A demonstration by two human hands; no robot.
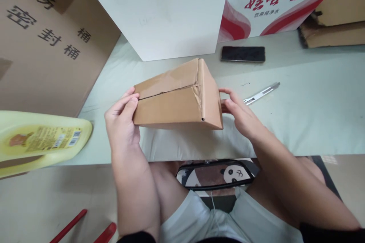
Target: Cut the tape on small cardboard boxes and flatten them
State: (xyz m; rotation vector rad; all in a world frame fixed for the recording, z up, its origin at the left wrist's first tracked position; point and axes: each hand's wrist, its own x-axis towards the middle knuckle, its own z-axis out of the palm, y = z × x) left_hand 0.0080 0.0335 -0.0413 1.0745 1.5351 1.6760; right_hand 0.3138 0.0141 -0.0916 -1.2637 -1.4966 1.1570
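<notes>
Near the front edge of the pale green surface, a small brown cardboard box is tilted between the person's two hands, its long seam facing up and its right-hand end turned toward the right hand. The left hand pinches the box's left end, thumb on the top beside the seam and fingers along the far side. The right hand's fingers are slightly spread and curled, their tips partly hidden by the box's right edge; whether they grip it, one cannot tell.

Just beside the right hand lies a utility knife, and farther back a black smartphone. Behind the box stands a white box; to the left are a large printed carton and a pale yellow bottle.
</notes>
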